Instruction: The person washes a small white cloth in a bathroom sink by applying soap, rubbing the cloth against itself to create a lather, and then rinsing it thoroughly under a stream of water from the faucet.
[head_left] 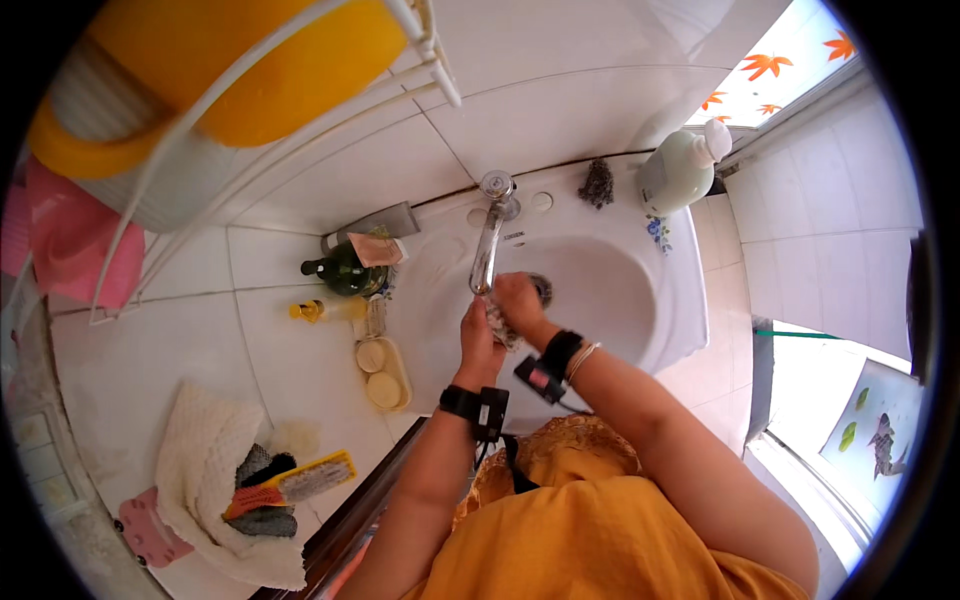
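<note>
Both my hands are together over the white washbasin [615, 295], just below the spout of the chrome tap [487, 245]. My left hand [481, 345] is closed around a small, mottled grey-and-white thing [503, 328], whose kind I cannot make out. My right hand [518, 302] is balled up against the upper end of it, fingers mostly hidden from above. The drain [542, 289] shows just right of my right hand. Whether water runs from the tap cannot be made out.
A pump bottle [680, 170] and dark scouring pad [597, 184] sit on the right rim. Left are a green bottle [345, 270], a yellow-capped bottle [330, 310] and a soap dish [402, 375]. A white towel [205, 450] and yellow brush [315, 477] lie lower left; a wire rack [205, 105] overhangs.
</note>
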